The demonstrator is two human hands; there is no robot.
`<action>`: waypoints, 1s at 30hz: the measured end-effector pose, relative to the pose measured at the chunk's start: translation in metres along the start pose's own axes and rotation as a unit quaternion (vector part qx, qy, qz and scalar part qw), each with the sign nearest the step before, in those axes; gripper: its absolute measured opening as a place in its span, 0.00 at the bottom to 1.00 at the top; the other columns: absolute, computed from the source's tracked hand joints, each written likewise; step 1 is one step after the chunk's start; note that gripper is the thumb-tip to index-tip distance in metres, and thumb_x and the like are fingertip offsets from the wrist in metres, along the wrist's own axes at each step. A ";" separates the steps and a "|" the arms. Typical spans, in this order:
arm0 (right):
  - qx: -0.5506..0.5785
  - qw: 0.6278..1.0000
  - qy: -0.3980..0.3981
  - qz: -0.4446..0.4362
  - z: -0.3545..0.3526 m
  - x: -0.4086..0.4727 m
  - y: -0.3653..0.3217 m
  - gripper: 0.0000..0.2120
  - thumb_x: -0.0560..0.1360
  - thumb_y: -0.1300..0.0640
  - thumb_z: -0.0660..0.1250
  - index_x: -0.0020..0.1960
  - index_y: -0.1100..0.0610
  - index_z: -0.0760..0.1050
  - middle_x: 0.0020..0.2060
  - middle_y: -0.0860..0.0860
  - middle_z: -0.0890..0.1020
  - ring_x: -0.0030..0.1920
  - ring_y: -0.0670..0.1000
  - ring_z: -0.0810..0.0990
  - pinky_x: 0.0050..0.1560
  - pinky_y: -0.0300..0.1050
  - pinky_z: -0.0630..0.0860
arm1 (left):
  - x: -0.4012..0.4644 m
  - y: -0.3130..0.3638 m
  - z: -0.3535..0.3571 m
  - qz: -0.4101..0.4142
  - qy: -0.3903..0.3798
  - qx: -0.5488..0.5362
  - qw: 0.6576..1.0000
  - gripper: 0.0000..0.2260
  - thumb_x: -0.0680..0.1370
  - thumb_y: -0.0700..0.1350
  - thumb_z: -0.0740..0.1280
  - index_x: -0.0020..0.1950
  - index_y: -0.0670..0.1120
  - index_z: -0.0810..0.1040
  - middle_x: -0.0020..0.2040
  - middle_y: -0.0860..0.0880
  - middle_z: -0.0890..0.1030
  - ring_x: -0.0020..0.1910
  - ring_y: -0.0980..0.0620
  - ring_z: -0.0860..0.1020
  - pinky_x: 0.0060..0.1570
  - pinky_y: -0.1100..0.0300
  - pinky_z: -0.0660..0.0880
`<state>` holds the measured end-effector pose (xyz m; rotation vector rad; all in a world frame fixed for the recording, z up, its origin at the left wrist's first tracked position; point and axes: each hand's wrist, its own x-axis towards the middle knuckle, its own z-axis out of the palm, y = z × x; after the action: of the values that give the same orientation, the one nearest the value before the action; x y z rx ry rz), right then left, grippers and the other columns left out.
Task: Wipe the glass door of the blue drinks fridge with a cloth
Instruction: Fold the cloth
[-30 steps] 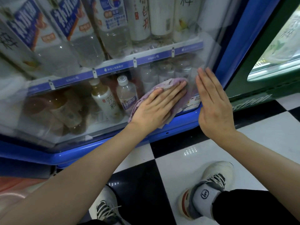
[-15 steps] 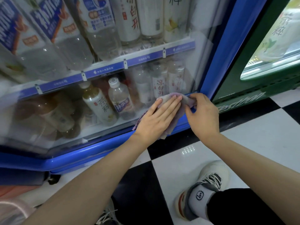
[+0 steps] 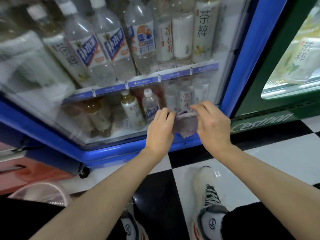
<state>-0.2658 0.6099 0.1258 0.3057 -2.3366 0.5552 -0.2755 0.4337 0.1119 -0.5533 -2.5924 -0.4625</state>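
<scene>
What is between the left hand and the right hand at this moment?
In the head view the purple cloth spans the gap: the left hand and right hand each pinch an end of it, in front of the glass door.

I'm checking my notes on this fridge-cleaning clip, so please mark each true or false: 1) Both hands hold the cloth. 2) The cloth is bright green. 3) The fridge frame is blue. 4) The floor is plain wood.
1) True: the left hand and right hand each grip the cloth.
2) False: it is pale purple.
3) True: the blue frame borders the glass door.
4) False: the floor is black and white checked tile.
</scene>
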 end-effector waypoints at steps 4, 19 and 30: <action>0.020 1.000 -0.015 -0.006 -0.011 0.005 -0.030 0.19 0.74 0.71 0.69 0.63 0.62 0.81 0.50 0.57 0.82 0.43 0.59 0.81 0.37 0.51 0.79 | -0.019 -0.014 -0.047 -0.017 0.030 0.049 0.998 0.04 0.78 0.36 0.74 0.50 0.40 0.80 0.49 0.43 0.78 0.46 0.43 0.76 0.31 0.52 0.73; 0.281 0.947 -0.144 -0.065 0.056 -0.006 -0.246 0.12 0.81 0.57 0.58 0.55 0.59 0.78 0.50 0.53 0.82 0.46 0.58 0.81 0.39 0.51 0.74 | -0.161 -0.148 -0.206 -0.208 -0.010 0.067 0.976 0.15 0.77 0.46 0.54 0.51 0.40 0.76 0.43 0.42 0.81 0.43 0.39 0.79 0.38 0.49 0.73; 0.321 0.892 -0.316 0.020 0.120 -0.119 -0.373 0.04 0.81 0.60 0.66 0.54 0.56 0.78 0.45 0.51 0.85 0.44 0.57 0.82 0.40 0.46 0.67 | -0.318 -0.223 -0.240 -0.339 -0.151 0.073 0.926 0.09 0.77 0.42 0.62 0.53 0.41 0.78 0.45 0.42 0.84 0.43 0.37 0.81 0.40 0.48 0.75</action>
<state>-0.1139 0.2328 0.0782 0.8520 -2.6959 1.4303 -0.0311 0.0479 0.1092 0.3820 -3.0439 -0.4100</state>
